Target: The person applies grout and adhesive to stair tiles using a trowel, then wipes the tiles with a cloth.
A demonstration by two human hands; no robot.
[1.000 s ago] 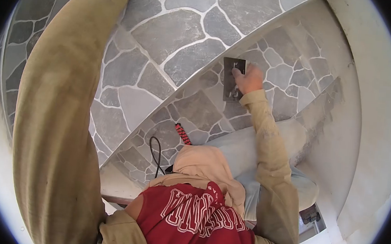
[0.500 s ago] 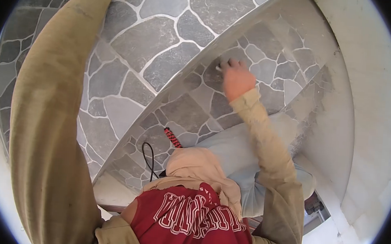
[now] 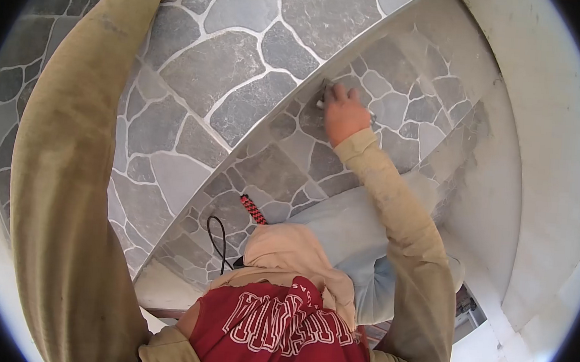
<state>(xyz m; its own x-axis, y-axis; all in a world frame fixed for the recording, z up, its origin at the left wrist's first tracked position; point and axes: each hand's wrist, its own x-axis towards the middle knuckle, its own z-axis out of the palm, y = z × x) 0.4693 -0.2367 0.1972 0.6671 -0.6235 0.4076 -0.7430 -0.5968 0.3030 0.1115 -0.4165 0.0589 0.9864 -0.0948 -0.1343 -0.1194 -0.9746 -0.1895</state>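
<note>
My right hand (image 3: pixel 344 114) presses flat against a grey stone-clad face (image 3: pixel 284 167) with pale joints, just below a slanting plastered edge. It covers a flat metal trowel (image 3: pixel 324 89), of which only a sliver of one corner shows beside the fingers. My left arm, in a tan sleeve (image 3: pixel 69 165), reaches up along the left side and leaves the frame at the top, so that hand is hidden.
A second stone-clad surface (image 3: pixel 231 62) lies above the slanting edge. A red-and-black braided cord (image 3: pixel 253 209) and a thin black cable (image 3: pixel 217 240) hang by my chest. A white plastered wall (image 3: pixel 540 165) curves along the right.
My right hand has slid the trowel up and to the left, turning so the hand now covers the blade. The view has shifted slightly as well.
</note>
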